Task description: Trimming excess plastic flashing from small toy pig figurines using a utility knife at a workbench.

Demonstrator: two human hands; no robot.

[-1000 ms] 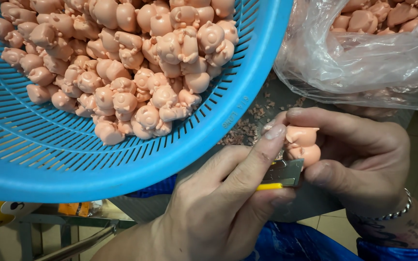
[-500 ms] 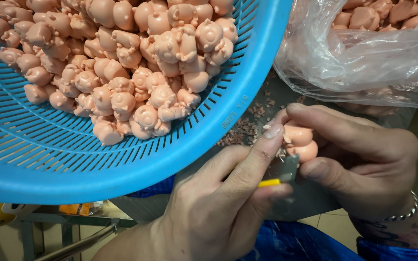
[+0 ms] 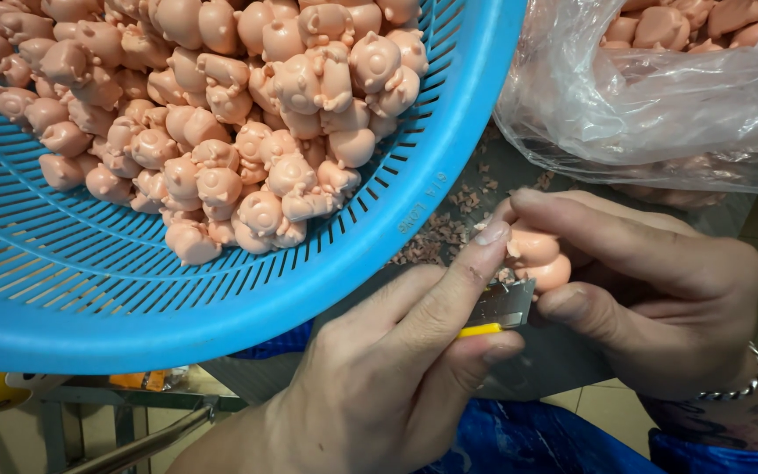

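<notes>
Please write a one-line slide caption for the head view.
Right hand holds a pink figure while left hand applies a blade, beside a blue basket.

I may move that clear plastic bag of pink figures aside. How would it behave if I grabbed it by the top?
The clear plastic bag looks thin and creased, so it would probably be floppy and sag. The pink figures bulging inside would likely shift around. The film looks glossy, so maybe a little slippery.

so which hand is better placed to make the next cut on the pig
Left. The left hand already holds the blade with its edge at the pig, while the right hand is occupied gripping that pig.
</notes>
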